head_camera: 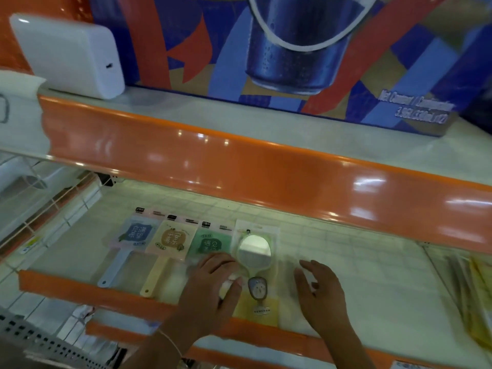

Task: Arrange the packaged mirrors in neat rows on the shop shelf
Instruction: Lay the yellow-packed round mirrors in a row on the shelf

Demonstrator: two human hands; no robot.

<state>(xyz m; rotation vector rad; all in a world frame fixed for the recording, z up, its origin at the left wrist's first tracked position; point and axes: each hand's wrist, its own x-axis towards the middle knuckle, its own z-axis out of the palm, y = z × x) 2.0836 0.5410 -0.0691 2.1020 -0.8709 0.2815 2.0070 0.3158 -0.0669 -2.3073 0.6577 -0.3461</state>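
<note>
Squaring fourth packaged mirror, oval glass in clear wrapper (255, 253), at right end of row on white shelf (346, 262). My left hand (213, 286) rests flat beside it; right hand (319, 291) hovers open. Next: nudge wrapper flush against green-backed mirror (211, 242).

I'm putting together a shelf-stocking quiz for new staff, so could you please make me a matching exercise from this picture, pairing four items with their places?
Things:
1. blue mirror
2. yellow mirror
3. round mirror
4. white box

Places:
A. on the upper shelf, at the left
B. far left of the row on the lower shelf
C. between the left hand and the right hand
D. second from the left in the row

Pairs: 1-B, 2-D, 3-C, 4-A
</note>
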